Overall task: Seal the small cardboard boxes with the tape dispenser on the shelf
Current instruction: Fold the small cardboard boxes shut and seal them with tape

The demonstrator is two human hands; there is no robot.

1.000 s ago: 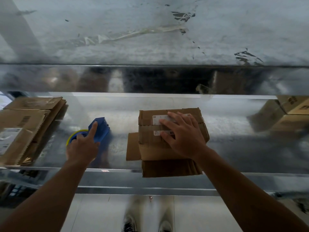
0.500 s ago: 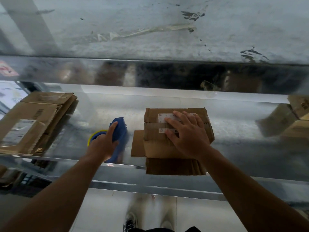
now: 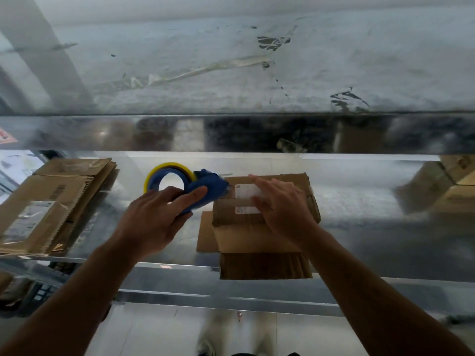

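left fingers [image 3: 192, 198]: wrapped about the blue body of the tape dispenser [image 3: 209, 185], grasping it firmly.
right fingers [image 3: 262, 182]: straight and slightly spread, lying flat on the top flaps of the small cardboard box [image 3: 257, 238]; they clasp nothing.
left hand [image 3: 151, 222]: just left of the box, its forearm reaching in from the near left.
right hand [image 3: 282, 211]: palm down on the box top, partly covering the white labels [image 3: 244, 192].
tape dispenser: held over the shelf [image 3: 372, 227], with its yellow-rimmed tape roll [image 3: 167, 168] to the left and its nose at the far left corner of the box top. Whether nose and cardboard touch cannot be told.
small cardboard box: stands mid-shelf, close to the near edge, with its flaps folded down under the right hand.
flat cardboard [image 3: 264, 265]: lies beneath the box and overhangs the near edge of the shelf.
shelf: shiny metal that mirrors the things standing on it.
flattened cartons [image 3: 51, 201]: stacked at the left end of the shelf, well apart from the box.
further boxes [image 3: 457, 181]: at the far right, blurred.
upper shelf [image 3: 180, 47]: dull, scuffed metal with a strip of clear tape [image 3: 226, 65] stuck across it.
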